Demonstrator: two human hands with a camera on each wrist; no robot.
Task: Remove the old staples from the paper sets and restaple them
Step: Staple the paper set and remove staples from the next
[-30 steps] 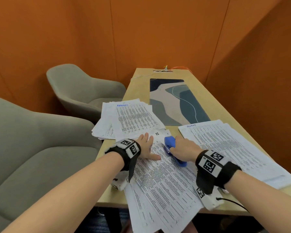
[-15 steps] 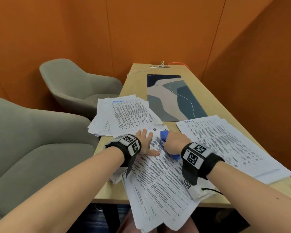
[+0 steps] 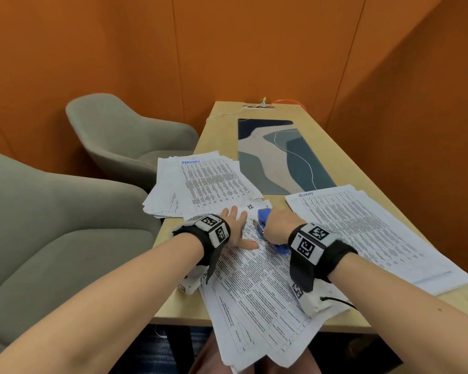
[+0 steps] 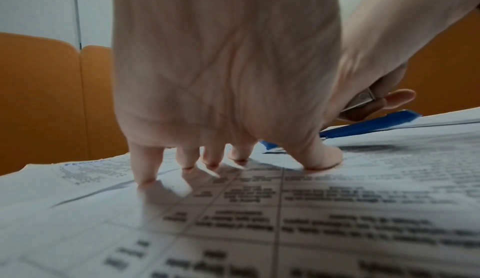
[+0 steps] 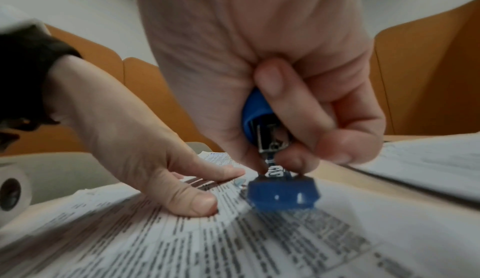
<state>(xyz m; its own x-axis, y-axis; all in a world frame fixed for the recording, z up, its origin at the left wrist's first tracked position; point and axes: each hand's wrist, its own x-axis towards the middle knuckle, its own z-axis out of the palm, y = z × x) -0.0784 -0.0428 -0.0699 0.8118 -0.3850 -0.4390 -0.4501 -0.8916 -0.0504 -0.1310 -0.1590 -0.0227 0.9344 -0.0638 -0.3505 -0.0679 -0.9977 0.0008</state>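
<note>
A printed paper set (image 3: 257, 279) lies in front of me and hangs over the table's near edge. My left hand (image 3: 237, 228) presses flat on its upper part, fingers spread and straight (image 4: 226, 159). My right hand (image 3: 278, 226) grips a blue stapler (image 3: 264, 215) at the set's top corner. In the right wrist view the fingers curl round the stapler (image 5: 270, 130), whose blue base (image 5: 283, 195) lies on the paper beside my left hand (image 5: 166, 171). In the left wrist view the stapler (image 4: 369, 126) shows to the right. No staple can be made out.
A paper pile headed "February" (image 3: 206, 184) lies at the back left, another pile (image 3: 368, 228) at the right. A patterned mat (image 3: 278, 155) covers the table (image 3: 216, 128) beyond. Two grey chairs (image 3: 125, 136) stand left. Orange walls close in.
My right hand has slid the stapler a little toward my left hand at the paper's top corner. The left hand stays flat on the sheet.
</note>
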